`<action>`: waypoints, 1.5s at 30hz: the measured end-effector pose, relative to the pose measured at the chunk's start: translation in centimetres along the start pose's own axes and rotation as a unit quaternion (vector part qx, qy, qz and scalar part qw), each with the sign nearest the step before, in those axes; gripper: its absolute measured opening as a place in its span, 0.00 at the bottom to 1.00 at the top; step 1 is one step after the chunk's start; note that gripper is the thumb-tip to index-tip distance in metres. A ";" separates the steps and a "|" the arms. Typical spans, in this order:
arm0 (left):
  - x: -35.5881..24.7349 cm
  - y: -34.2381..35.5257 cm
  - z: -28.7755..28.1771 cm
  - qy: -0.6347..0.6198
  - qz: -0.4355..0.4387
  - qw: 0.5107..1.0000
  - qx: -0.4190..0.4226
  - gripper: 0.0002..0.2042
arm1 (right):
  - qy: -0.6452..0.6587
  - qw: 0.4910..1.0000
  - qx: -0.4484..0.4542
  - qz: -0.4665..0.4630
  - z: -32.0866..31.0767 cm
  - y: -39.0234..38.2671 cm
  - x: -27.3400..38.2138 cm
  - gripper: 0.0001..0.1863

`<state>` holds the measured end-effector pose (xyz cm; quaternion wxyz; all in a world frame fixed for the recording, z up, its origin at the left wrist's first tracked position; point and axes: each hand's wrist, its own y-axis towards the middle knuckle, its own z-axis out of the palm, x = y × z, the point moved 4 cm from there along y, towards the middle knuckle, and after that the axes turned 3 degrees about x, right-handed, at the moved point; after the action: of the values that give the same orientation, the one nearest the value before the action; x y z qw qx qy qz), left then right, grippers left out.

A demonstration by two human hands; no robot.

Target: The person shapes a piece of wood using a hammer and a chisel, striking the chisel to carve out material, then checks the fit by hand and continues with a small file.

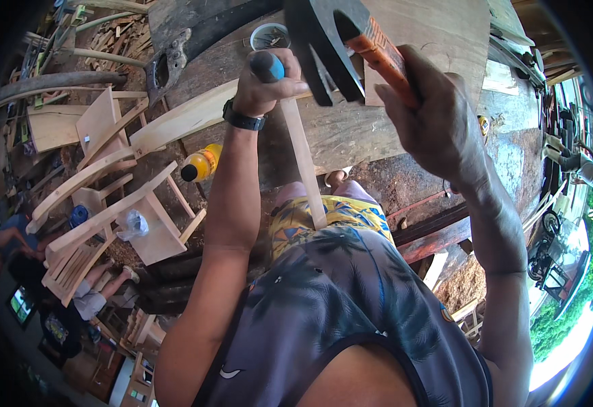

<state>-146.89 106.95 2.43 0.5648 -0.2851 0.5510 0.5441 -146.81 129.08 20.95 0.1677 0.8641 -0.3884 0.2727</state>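
My left hand (259, 91), with a dark watch on the wrist, is closed round the upright black and blue handle of a chisel (267, 66); its blade is hidden below the fist. A narrow pale wood strip (300, 152) runs from beneath that hand to my waist. My right hand (439, 119) grips the orange handle of a claw hammer (386, 62). The hammer's dark head is raised close to the camera, to the right of the chisel and apart from it. The work surface (364, 132) under both hands is a broad, worn wooden board.
A round tub (269, 32) with small dark pieces stands beyond my left hand. Left of it lies a handsaw (169, 64). A yellow bottle (203, 163) is beside my left forearm. Wooden chair frames (113, 217) crowd the left, with another person (59, 319) past them.
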 end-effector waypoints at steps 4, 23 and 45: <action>-1.0 0.2 2.4 -0.050 -0.017 0.995 -0.082 0.12 | 0.000 0.999 -0.031 -0.043 1.0 -0.2 1.1 0.09; -5.1 -1.9 1.3 0.054 -0.054 0.917 -0.392 0.09 | -0.101 0.963 0.188 0.163 13.5 -10.2 -13.8 0.10; 3.4 -9.6 8.0 0.548 -0.089 0.750 -0.360 0.30 | 0.559 0.754 -0.019 0.344 13.3 -10.1 -11.3 0.14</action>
<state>-136.13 112.97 -1.55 0.0679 -0.7642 0.5016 0.3998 -140.83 135.43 2.79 0.2658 0.3623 -0.5015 0.7393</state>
